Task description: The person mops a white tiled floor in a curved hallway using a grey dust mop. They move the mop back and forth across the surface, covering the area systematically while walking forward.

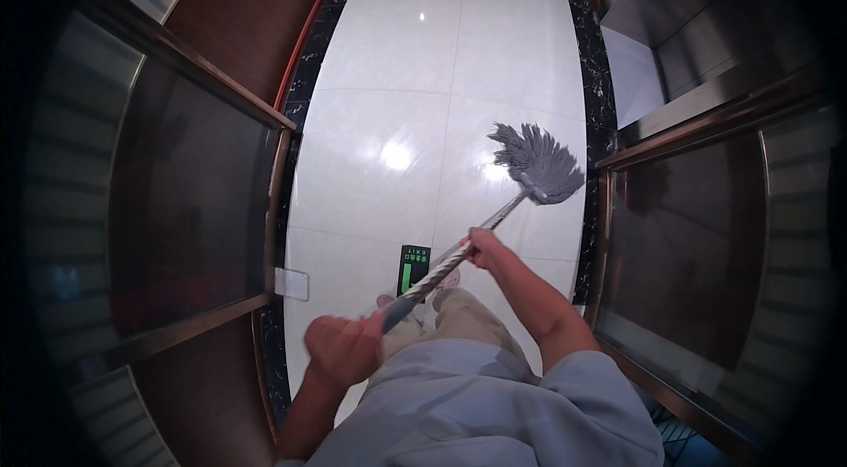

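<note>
A string mop with a grey strand head [544, 161] rests spread on the white tiled floor [377, 50], close to the black border on the right. Its patterned handle [442, 272] slants from the head down to the lower left. My left hand [345, 346] grips the dark upper end of that handle near my waist and looks slightly blurred. Farther along the shaft, my right hand [483, 247] is closed around it, nearer the mop head. Beneath the handle, a black and green exit floor sign [414, 262] lies by my feet, partly covered.
Black marble-patterned borders [599, 77] run along both sides of the corridor. Framed glass door panels stand at left [192, 189] and right [685, 249]. A small white plate [291, 284] sits by the left border. A metal-lined doorway [701, 24] lies at upper right.
</note>
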{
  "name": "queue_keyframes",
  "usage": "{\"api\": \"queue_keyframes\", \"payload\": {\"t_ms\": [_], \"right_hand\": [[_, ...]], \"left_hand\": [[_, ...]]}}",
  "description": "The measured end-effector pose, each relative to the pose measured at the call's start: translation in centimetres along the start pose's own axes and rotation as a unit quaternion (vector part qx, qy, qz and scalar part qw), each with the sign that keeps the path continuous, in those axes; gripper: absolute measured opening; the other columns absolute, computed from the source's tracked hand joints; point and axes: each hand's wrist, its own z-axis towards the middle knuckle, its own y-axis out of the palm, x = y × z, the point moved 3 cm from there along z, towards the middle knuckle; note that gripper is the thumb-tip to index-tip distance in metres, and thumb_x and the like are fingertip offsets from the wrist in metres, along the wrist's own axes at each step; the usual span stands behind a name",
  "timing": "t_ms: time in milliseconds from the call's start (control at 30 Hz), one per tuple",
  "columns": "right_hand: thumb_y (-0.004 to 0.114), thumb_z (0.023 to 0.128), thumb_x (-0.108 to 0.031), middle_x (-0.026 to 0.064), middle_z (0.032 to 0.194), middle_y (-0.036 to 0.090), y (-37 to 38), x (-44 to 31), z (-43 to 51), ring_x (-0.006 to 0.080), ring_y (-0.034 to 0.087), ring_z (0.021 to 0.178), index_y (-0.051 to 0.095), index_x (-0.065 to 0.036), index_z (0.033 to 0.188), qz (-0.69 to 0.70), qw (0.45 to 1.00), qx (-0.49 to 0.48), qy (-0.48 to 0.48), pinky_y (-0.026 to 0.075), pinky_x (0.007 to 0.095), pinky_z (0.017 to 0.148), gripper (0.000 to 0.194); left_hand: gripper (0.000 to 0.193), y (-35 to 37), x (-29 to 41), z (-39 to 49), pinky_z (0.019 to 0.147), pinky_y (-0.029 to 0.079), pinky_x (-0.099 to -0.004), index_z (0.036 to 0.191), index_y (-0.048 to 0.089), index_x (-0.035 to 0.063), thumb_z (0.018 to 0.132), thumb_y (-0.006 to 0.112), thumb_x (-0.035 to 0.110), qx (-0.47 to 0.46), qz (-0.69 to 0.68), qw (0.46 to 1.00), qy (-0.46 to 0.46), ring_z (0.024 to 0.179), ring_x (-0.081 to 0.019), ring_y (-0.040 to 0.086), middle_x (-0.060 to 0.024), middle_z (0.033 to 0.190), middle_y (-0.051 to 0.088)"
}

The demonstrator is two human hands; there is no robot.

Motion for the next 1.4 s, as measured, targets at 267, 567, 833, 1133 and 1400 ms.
{"api": "queue_keyframes", "payload": {"t_ms": [267, 567, 833, 1133, 1400], "right_hand": [[0.04, 0.084, -0.01, 0.0118, 0.07, 0.055, 15.3, 10.0, -5.8, 0.0242, 0.057, 0.058, 0.047, 0.002, 0.085, -0.052, 0.992, -0.08, 0.087, 0.054, 0.0396, 0.052, 0.014], [0.042, 0.085, -0.009, 0.0147, 0.084, 0.056, 26.0, 24.5, -14.3, 0.0231, 0.061, 0.071, 0.042, 0.004, 0.099, -0.241, 0.913, -0.19, 0.269, 0.054, 0.0377, 0.058, 0.019], [0.045, 0.084, -0.009, 0.0167, 0.086, 0.055, 28.9, 34.0, -17.6, 0.0263, 0.061, 0.073, 0.044, 0.006, 0.096, -0.318, 0.852, -0.29, 0.299, 0.054, 0.0418, 0.059, 0.019], [0.054, 0.079, -0.015, 0.0175, 0.068, 0.061, 27.2, 32.4, -15.7, 0.0259, 0.063, 0.055, 0.055, 0.006, 0.071, -0.37, 0.887, -0.203, 0.19, 0.056, 0.035, 0.051, 0.022], [0.057, 0.071, -0.027, 0.0121, 0.064, 0.064, 22.6, 22.2, -1.7, 0.0238, 0.063, 0.053, 0.061, 0.0, 0.063, -0.734, 0.594, -0.179, -0.276, 0.053, 0.0352, 0.062, 0.028]], "left_hand": [[0.011, -12.8, 0.2, -7.1, 0.048, 0.039, -0.0381, 0.083, 0.06, 0.0031, 0.075, 0.053, 0.007, -0.431, 0.08, 0.846, -0.303, 0.05, -0.0232, 0.05, -0.0089, 0.062, 0.053], [0.014, -24.3, 4.9, -17.2, 0.055, 0.042, -0.0383, 0.085, 0.06, 0.0052, 0.079, 0.051, 0.014, -0.342, 0.183, 0.678, -0.625, 0.056, -0.0246, 0.052, -0.0101, 0.067, 0.055], [0.016, -29.0, 9.5, -22.7, 0.064, 0.044, -0.0367, 0.084, 0.062, 0.0071, 0.079, 0.051, 0.017, -0.24, 0.234, 0.579, -0.743, 0.062, -0.024, 0.054, -0.0096, 0.071, 0.057], [0.017, -31.0, 8.9, -32.0, 0.073, 0.047, -0.0349, 0.084, 0.063, 0.0093, 0.079, 0.051, 0.02, -0.145, 0.291, 0.601, -0.73, 0.069, -0.0235, 0.057, -0.0091, 0.075, 0.06], [0.014, -15.7, 3.2, -34.4, 0.065, 0.045, -0.0324, 0.066, 0.066, 0.0063, 0.067, 0.052, 0.004, -0.01, 0.155, 0.638, -0.754, 0.069, -0.0224, 0.058, -0.0096, 0.067, 0.061]]}}
